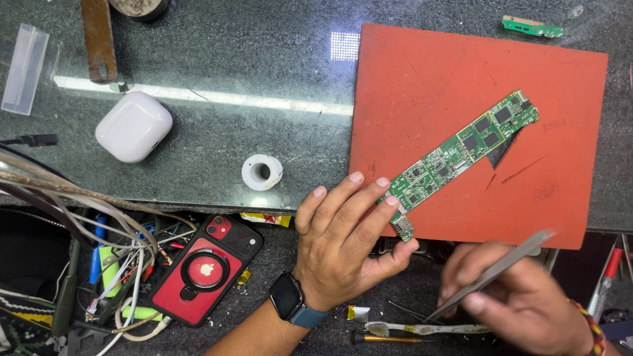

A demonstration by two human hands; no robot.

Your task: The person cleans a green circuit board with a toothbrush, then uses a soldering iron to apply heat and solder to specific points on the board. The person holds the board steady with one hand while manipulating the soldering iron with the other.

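A long green circuit board (461,150) lies diagonally on an orange mat (428,79). My left hand (343,240), with a dark watch on the wrist, pinches the board's lower left end between fingers and thumb. My right hand (521,303) is at the lower right, below the mat's near edge, and holds metal tweezers (501,270) that point up and to the right. The tweezers' tip is apart from the board.
On the glass top sit a white earbud case (134,126), a small white spool (262,172), a clear plastic piece (24,69) and a small green board (531,27). Below lie a red-cased phone (204,267), tangled wires (99,217), a toothbrush (422,327) and a red pen (608,277).
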